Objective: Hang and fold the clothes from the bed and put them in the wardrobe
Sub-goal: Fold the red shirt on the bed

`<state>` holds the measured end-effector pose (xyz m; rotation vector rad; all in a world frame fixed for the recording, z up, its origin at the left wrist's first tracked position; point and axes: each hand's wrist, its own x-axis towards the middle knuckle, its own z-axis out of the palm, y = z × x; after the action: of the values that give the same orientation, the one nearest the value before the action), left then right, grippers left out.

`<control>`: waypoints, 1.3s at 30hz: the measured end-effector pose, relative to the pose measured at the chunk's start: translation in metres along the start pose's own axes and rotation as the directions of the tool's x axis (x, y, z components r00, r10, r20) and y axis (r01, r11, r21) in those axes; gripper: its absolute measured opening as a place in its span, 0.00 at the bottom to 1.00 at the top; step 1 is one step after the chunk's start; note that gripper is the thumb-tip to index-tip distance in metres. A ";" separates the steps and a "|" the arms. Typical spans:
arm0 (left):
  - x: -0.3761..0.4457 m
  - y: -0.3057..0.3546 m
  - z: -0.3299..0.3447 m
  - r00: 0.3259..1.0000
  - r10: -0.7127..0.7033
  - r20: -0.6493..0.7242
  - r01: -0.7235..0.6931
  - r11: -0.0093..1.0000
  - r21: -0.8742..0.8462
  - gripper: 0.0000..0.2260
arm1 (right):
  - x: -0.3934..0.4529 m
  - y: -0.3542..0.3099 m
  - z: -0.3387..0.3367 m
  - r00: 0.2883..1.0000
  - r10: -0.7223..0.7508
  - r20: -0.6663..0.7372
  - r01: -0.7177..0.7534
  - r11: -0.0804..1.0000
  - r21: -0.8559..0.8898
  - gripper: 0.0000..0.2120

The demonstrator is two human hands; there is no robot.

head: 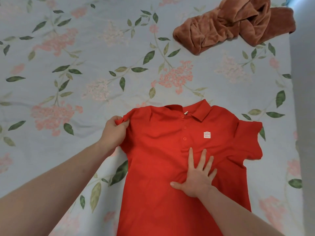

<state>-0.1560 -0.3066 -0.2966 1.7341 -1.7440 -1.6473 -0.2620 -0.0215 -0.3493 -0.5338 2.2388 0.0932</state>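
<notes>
Head view, looking down on the bed (pixel 85 48), which is covered by a pale blue sheet printed with pink blossom clusters and green leaves. A red polo shirt (pixel 162 159) lies face up on the near part of the bed, collar (pixel 201 111) pointing away from the viewer, body running down to the lower edge of the picture. A small white square logo (pixel 207 134) sits on the chest, just right of the buttoned placket (pixel 184 132). The left hand (pixel 114 132) grasps the bunched sleeve at the shirt's left shoulder, fingers curled round the cloth and thumb on top. The right hand (pixel 196 178) is released and flat, fingers straight and spread, palm pressing on the middle of the chest below the placket; creases radiate from under it toward the right sleeve (pixel 250 140), which lies spread on the sheet. A crumpled rust-brown fleecy garment (pixel 235 24) rests at the far right corner of the bed, well apart from the shirt. Along the right edge of the bed runs a blurred grey strip (pixel 305 116) whose nature cannot be told
</notes>
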 end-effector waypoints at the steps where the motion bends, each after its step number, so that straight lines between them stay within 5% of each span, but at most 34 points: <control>1: -0.008 -0.003 0.001 0.997 0.070 -0.037 -0.069 0.997 0.033 0.08 | 0.001 0.000 0.000 1.000 0.003 0.008 -0.003 1.000 -0.006 0.76; 4: -0.043 -0.009 0.007 0.904 0.423 -0.062 -0.406 0.896 0.181 0.09 | 0.002 0.002 0.002 1.000 0.007 0.018 -0.007 1.000 -0.016 0.77; 7: -0.081 -0.012 0.016 0.691 0.694 0.202 -0.718 0.625 0.307 0.15 | 0.001 0.006 0.003 1.000 -0.007 0.011 0.007 1.000 -0.005 0.77; 9: -0.096 -0.023 0.024 0.530 0.712 0.461 -0.840 0.364 0.403 0.17 | 0.001 0.008 0.004 1.000 -0.025 -0.009 0.025 1.000 -0.003 0.76; 11: -0.112 -0.039 0.035 0.477 0.605 0.637 -0.861 0.177 0.477 0.18 | 0.001 0.010 0.004 0.999 -0.040 -0.026 0.040 0.999 0.005 0.76; 14: -0.136 -0.065 0.048 0.570 0.375 0.731 -0.815 0.143 0.562 0.19 | 0.000 0.013 0.005 0.997 -0.061 -0.047 0.062 0.998 0.005 0.75; 18: -0.154 -0.079 0.052 0.742 0.059 0.668 -0.645 0.335 0.687 0.31 | 0.000 0.017 0.006 0.994 -0.100 -0.040 0.101 0.995 0.021 0.76; 20: -0.159 -0.071 0.053 0.749 0.097 0.656 -0.618 0.460 0.637 0.30 | -0.002 0.022 0.003 0.990 -0.137 -0.025 0.138 0.990 0.029 0.76; 22: -0.160 -0.051 0.055 0.752 0.285 0.594 -0.632 0.568 0.527 0.21 | -0.006 0.030 0.000 0.980 -0.194 -0.032 0.195 0.980 0.036 0.73; 24: -0.149 -0.037 0.055 0.758 0.458 0.465 -0.653 0.535 0.536 0.20 | -0.012 0.039 -0.007 0.964 -0.254 -0.079 0.260 0.962 0.082 0.65; 26: -0.132 -0.035 0.057 0.790 0.464 0.401 -0.602 0.460 0.653 0.31 | -0.017 0.052 -0.020 0.939 -0.266 -0.216 0.316 0.916 0.248 0.50; 28: -0.123 -0.048 0.066 0.866 0.286 0.410 -0.498 0.419 0.759 0.43 | -0.018 0.075 -0.039 0.883 -0.144 -0.446 0.367 0.804 0.468 0.38; 31: -0.123 -0.084 0.088 0.872 0.093 0.481 -0.482 0.342 0.807 0.50 | -0.004 0.116 -0.079 0.744 0.196 -0.639 0.265 0.791 0.551 0.32; 35: -0.119 -0.104 0.110 0.900 0.014 0.436 -0.421 0.294 0.858 0.54 | 0.032 0.161 -0.123 0.737 0.556 -0.385 -0.070 0.629 0.775 0.44; 39: -0.113 -0.109 0.123 0.916 -0.046 0.398 -0.368 0.299 0.881 0.55 | 0.053 0.180 -0.141 0.792 0.572 -0.211 -0.173 0.542 0.823 0.46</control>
<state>-0.1506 -0.1189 -0.3628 1.4089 -3.4327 -0.7484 -0.4651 0.0901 -0.3133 0.5003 2.5181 -0.8481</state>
